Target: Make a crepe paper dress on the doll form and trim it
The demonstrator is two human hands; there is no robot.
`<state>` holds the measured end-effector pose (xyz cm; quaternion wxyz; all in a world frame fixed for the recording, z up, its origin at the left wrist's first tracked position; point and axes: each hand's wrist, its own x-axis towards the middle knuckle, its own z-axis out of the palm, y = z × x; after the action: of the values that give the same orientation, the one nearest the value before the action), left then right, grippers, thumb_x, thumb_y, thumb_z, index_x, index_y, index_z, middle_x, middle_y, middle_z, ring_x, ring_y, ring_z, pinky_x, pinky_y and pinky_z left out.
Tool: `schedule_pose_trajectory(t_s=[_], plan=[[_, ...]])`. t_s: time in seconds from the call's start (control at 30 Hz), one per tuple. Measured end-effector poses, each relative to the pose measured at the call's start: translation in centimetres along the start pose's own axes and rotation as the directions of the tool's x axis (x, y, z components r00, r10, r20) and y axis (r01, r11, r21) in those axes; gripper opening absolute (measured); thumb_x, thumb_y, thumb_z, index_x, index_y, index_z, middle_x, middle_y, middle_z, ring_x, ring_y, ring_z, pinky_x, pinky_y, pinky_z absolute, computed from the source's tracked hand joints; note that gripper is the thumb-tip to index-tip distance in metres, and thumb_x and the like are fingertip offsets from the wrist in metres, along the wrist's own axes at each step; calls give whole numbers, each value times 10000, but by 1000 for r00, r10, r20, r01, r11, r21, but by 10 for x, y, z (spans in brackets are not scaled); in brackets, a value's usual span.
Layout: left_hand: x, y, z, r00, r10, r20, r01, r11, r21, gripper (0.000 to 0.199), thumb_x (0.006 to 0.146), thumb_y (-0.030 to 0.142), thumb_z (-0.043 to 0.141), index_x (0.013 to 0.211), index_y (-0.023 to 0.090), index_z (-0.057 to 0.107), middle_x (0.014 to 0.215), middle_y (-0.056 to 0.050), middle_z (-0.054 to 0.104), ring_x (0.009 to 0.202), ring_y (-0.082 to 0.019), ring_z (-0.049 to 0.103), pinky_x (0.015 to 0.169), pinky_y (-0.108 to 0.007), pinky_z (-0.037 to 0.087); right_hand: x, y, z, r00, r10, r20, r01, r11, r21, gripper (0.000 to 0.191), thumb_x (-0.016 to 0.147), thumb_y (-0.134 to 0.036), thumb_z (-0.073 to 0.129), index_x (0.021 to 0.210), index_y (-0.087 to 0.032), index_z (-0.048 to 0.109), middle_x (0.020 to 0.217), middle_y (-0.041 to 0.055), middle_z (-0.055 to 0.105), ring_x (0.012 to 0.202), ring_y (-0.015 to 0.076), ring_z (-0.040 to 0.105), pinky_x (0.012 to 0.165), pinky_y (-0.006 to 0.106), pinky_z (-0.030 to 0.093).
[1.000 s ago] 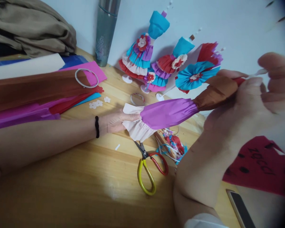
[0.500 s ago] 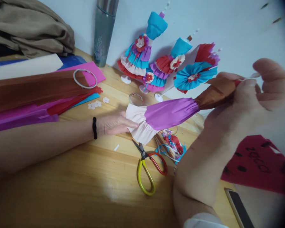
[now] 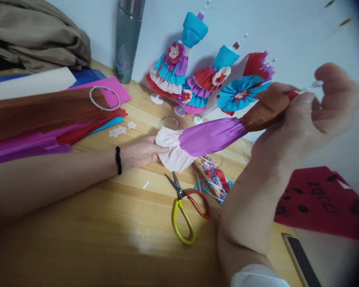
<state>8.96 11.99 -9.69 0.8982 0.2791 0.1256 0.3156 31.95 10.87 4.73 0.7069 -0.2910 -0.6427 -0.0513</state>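
a wooden table (image 3: pixel 107 227) bears open scissors (image 3: pixel 180 193), a bottle (image 3: pixel 128 44), coloured sheets (image 3: pixel 44 112) and white flower cutouts (image 3: pixel 117 131).

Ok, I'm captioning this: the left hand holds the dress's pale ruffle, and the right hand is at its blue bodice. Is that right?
Not quite: the bodice is brown, not blue, as the head view shows. The left hand holds the pale ruffle of the dress, with the right hand at the bodice.

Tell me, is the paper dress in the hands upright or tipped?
Tipped: the paper dress slants well over, its white hem in the left hand, its brown top higher, in the right hand.
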Motion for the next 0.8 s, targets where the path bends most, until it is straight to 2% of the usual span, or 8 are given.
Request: schedule_pose_trajectory(t_s=[0.1,0.2,0.27,0.37,0.47,0.6,0.67,0.8], plan=[[1,0,-1,1000,10,0,-10,999,-32,402,740,-9,776,1123,98,720,1178,-143,756,1083,-226,710,1103,-434,456,0,1,-1,1000,-2,30,4,998,-58,350,900,37,489,1105,-156,698,1091,3,657,832,112,765,784,311,651],[2,1,-2,1000,29,-7,-30,997,-71,362,774,-18,740,1116,100,720,1177,-126,759,1071,-210,717,1114,-424,456,2,9,-6,1000,-5,-5,5,996,-86,343,901,14,478,1089,-173,695,1084,-30,648,822,94,760,830,327,642],[2,2,-2,999,35,-15,-36,996,-77,325,814,7,719,1122,110,717,1173,-113,760,1051,-197,725,1123,-424,454,2,13,-8,1000,-10,-24,10,999,-34,336,888,8,486,1076,-165,704,1066,-32,649,799,87,753,810,328,644],[3,1,-5,999,33,-42,-36,996,-75,231,879,78,683,1105,114,717,1155,-118,763,1077,-199,723,1139,-423,444,4,17,-9,1000,-9,11,8,997,80,307,870,-9,546,1070,-154,728,1071,-14,655,773,94,749,755,320,641],[6,0,-6,998,46,-42,-49,997,-66,218,890,99,660,1100,115,717,1172,-136,759,1167,-225,695,1157,-436,426,8,24,-12,997,-46,56,37,988,153,221,861,-149,710,1078,-171,744,1082,-6,651,764,105,749,716,309,634],[9,1,-3,999,49,22,-48,999,-18,202,902,162,647,1082,116,726,1224,-160,739,1247,-250,646,1164,-453,414,11,38,-17,992,-97,74,81,977,196,379,767,-374,840,1099,-219,742,1094,-13,630,736,107,733,674,315,630],[9,2,-1,999,34,41,-34,999,-14,206,930,203,610,1079,131,732,1250,-155,730,1272,-246,624,1158,-435,419,9,43,-21,995,-76,63,64,983,173,353,802,-357,815,1119,-223,733,1122,-6,619,744,98,724,700,320,623],[7,3,1,1000,-12,28,12,1000,-2,242,945,217,570,1114,148,729,1279,-147,715,1265,-242,617,1134,-417,438,6,48,-24,996,-52,75,40,987,156,261,930,-205,655,1183,-234,711,1203,13,598,804,90,724,714,288,604]])
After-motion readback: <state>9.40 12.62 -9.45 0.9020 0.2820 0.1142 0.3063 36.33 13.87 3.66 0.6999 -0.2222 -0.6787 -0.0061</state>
